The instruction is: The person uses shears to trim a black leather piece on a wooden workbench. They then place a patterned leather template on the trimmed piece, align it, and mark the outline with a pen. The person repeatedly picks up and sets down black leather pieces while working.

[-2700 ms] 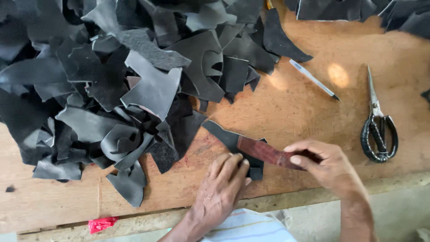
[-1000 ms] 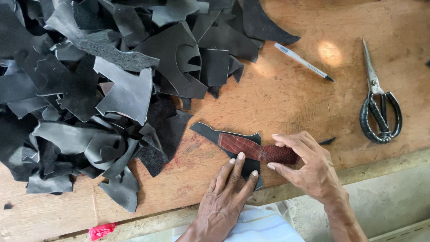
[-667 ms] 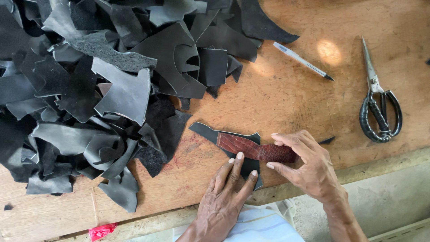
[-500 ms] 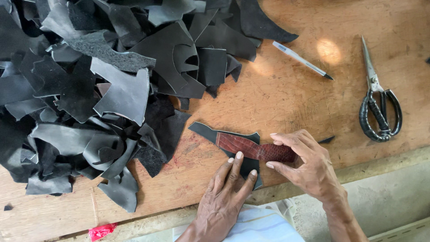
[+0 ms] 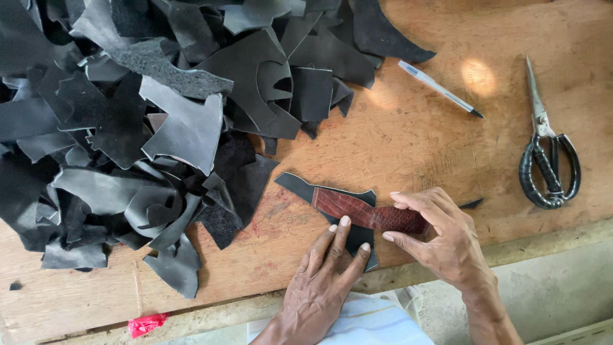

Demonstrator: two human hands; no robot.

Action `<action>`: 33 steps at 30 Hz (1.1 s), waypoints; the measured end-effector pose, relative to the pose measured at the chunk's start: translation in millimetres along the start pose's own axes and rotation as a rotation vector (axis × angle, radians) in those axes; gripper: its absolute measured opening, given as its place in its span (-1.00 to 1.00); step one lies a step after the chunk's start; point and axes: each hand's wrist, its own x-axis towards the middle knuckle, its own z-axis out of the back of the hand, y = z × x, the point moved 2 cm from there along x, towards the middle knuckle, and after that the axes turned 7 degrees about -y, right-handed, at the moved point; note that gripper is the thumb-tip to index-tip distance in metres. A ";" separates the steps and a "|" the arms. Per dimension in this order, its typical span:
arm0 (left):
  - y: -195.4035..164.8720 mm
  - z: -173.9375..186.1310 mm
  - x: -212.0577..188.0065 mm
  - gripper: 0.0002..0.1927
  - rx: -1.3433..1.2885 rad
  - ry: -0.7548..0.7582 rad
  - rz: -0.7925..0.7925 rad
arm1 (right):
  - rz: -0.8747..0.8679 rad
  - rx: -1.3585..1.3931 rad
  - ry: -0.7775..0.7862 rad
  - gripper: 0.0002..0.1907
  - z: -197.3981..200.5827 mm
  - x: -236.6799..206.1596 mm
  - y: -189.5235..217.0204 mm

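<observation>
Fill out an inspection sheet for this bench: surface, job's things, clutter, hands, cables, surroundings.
Surface: worn wooden bench, scuffed, with a sunlit patch near the pen.
Job's things: reddish-brown textured strip lies on a black cut piece at the front edge.
Clutter: big heap of black scraps on the left half; pen and black-handled scissors lie apart on the right; red scrap at the front edge.
Hands: left hand lies flat, fingertips on the black piece; right hand pinches the strip's right end.
Cables: nothing seen.
Surroundings: grey floor beyond the bench edge; pale cloth under the arms.
</observation>
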 end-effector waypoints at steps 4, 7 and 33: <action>0.1 0.6 0.8 -0.23 -0.021 0.049 0.018 | 0.003 -0.001 0.007 -0.33 -0.7 1.3 0.0; -0.2 0.7 1.2 -0.25 -0.017 0.001 0.002 | 0.008 -0.001 0.002 -0.33 0.0 2.0 0.8; -2.4 -0.1 -0.8 -0.27 0.002 -0.081 -0.009 | 0.011 0.027 -0.008 -0.36 1.7 3.4 0.6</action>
